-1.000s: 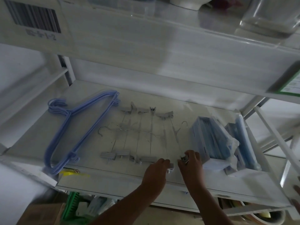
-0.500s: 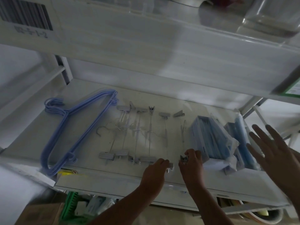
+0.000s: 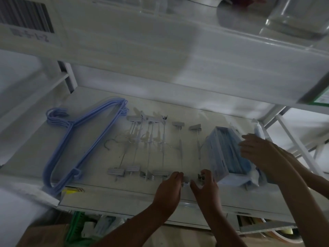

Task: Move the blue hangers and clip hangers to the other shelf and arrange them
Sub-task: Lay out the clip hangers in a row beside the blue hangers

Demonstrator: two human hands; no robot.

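Observation:
A stack of blue hangers (image 3: pixel 92 138) lies at the left of the white shelf (image 3: pixel 124 195), hooks pointing far left. Several grey clip hangers (image 3: pixel 151 145) lie side by side in the middle, partly overlapping. The two rightmost ones (image 3: pixel 180 139) (image 3: pixel 198 139) lie apart and straight. My left hand (image 3: pixel 169 189) pinches the near clip of one at the shelf's front edge. My right hand (image 3: pixel 204 186) pinches the near clip of the other, next to the blue packs.
Blue wrapped packs (image 3: pixel 226 148) fill the right end of the shelf, and another person's hand (image 3: pixel 258 150) rests on them from the right. An upper shelf (image 3: pixel 160 50) overhangs closely. A yellow item (image 3: pixel 73 190) sits at the front left; a green crate (image 3: pixel 74 227) is below.
The two rightmost clip hangers went from crossed to straight and spread apart. Another person's hand came in from the right and now touches the blue packs. My hands stayed at the front edge.

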